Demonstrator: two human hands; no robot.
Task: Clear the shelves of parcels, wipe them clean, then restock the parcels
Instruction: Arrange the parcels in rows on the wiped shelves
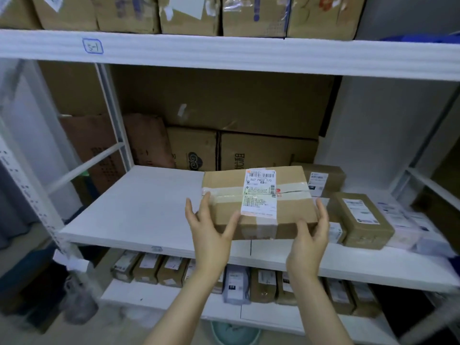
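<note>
1. Two bare forearms reach up from the bottom edge, and the hands are apart, one at each near corner of the taped parcel (224, 212).
2. The left hand (211, 235) clasps the taped parcel's left near corner, with its fingers up the end and its thumb on the front face.
3. The right hand (307, 245) clasps the right near corner in the same way.
4. The taped parcel sits at the front of the middle shelf (139, 207), label upward. Whether it rests on the board or is lifted clear I cannot tell.
5. Left of the taped parcel, the white board shows bare.
6. Just right of it a smaller brown box (361, 220) crowds close, with another labelled box (321, 178) behind that and blurred pale packets (408, 220) further right.
7. Behind the taped parcel, large cartons (266, 150) stand against the back.
8. Above it runs the upper shelf (224, 53), marked with a handwritten tag (92, 46) and carrying a row of cartons (189, 13).
9. Below it, the lower shelf (161, 297) holds a row of small parcels (263, 285) standing side by side.
10. Lowest of all, beneath the taped parcel, a teal tub (234, 334) shows between the forearms.
</note>
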